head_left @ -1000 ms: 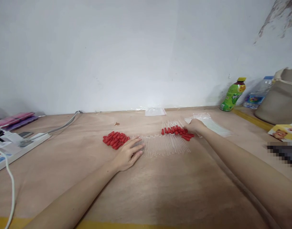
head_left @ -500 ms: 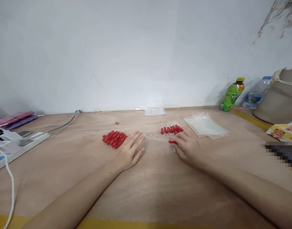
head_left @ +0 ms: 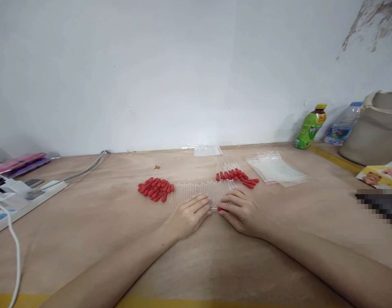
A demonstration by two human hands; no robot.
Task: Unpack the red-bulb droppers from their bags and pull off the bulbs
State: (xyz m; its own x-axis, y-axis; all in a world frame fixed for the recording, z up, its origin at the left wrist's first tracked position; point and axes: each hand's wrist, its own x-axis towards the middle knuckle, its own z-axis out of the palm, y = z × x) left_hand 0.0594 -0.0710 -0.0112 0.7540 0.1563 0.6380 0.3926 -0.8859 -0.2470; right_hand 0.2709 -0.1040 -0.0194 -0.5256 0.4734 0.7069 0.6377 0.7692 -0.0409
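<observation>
Near the table's middle lies a row of clear thin tubes (head_left: 196, 188), side by side. At their front edge my left hand (head_left: 193, 214) is closed, its fingertips on one end of a clear tube (head_left: 214, 209) that lies crosswise. Facing it, my right hand (head_left: 242, 210) pinches a red rubber bulb (head_left: 220, 209) at the tube's other end. Whether the tube sits inside the bulb I cannot tell. Left of the row is a pile of loose red bulbs (head_left: 154, 188). Behind my right hand lie several droppers (head_left: 232, 173), clear tubes with red bulbs on them.
Clear zip bags (head_left: 277, 169) lie at the right, and another bag (head_left: 207, 151) by the wall. A green bottle (head_left: 310, 128), a water bottle (head_left: 343, 126) and a grey bin (head_left: 372, 128) stand at the back right. A power strip (head_left: 54, 188) with cables is at the left.
My left hand has moved right and toward me, off the bulb pile's edge to the tubes' front. My right hand has come left and nearer with its red bulb, uncovering more bulbs behind it.
</observation>
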